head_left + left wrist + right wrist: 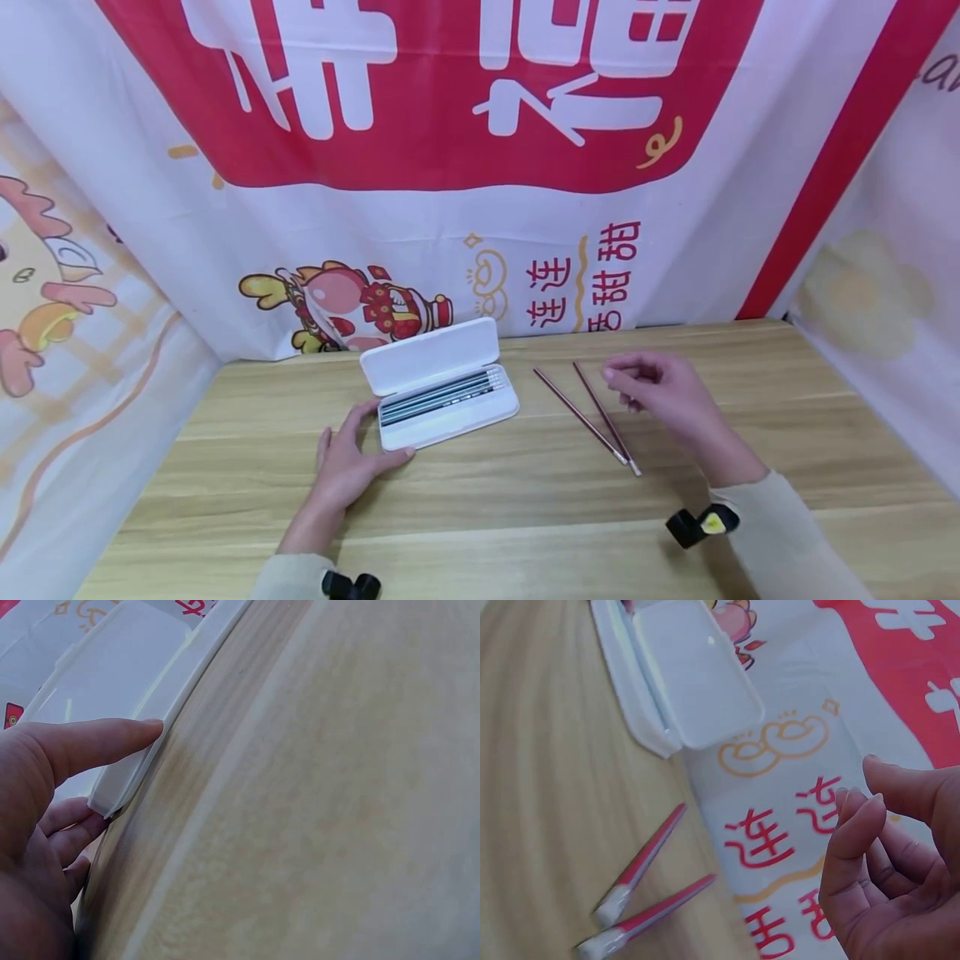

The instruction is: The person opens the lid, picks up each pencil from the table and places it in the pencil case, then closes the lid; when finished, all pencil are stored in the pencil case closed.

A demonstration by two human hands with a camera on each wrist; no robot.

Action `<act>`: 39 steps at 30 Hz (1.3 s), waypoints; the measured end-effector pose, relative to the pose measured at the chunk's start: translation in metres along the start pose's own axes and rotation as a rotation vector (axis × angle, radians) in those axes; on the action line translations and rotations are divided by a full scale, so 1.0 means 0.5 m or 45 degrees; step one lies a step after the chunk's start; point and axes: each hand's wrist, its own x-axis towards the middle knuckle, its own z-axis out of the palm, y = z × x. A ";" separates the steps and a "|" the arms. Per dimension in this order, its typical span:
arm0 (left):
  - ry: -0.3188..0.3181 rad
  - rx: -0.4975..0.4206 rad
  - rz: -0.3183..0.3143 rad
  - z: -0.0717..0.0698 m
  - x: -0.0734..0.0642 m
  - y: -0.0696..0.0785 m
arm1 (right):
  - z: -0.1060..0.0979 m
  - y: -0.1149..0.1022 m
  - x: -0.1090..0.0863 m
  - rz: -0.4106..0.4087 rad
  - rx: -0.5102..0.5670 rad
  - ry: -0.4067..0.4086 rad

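A white pencil case point(483, 410) lies on the table with its lid point(431, 357) raised at the back. Several dark green pencils point(438, 395) lie side by side inside it. My left hand point(347, 467) holds the case's left end, the thumb along the front edge and the other fingers around the left side. To the right of the case, two reddish-brown pencils point(577, 412) with pale ends toward me lie on the table, those ends close together. Just right of them, my right hand point(663, 396) hovers with loosely bent fingers, holding nothing; the right wrist view shows a gap between thumb and forefinger.
The wood-grain table point(480, 533) ends at a hanging white cloth point(360, 233) with red print, close behind the case lid. Printed cloths also stand along the left and right sides. Small black devices point(684, 527) sit on both wrists.
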 end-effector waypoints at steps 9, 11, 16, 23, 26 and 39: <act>0.003 0.004 0.003 -0.002 -0.002 -0.001 | 0.010 0.080 -0.024 0.120 -0.003 -0.032; 0.004 0.002 0.020 -0.001 -0.002 -0.001 | 0.013 0.089 -0.029 0.186 0.001 -0.025; 0.009 0.002 0.055 0.001 -0.001 -0.003 | 0.011 0.112 -0.040 0.277 -0.067 -0.007; 0.006 0.008 0.053 0.000 0.000 0.000 | 0.002 0.123 -0.051 0.317 -0.133 -0.017; 0.006 0.013 0.055 -0.001 0.000 0.000 | -0.001 0.125 -0.057 0.304 -0.156 -0.033; 0.011 0.009 0.068 -0.002 -0.002 -0.004 | -0.003 0.122 -0.073 0.240 -0.235 -0.071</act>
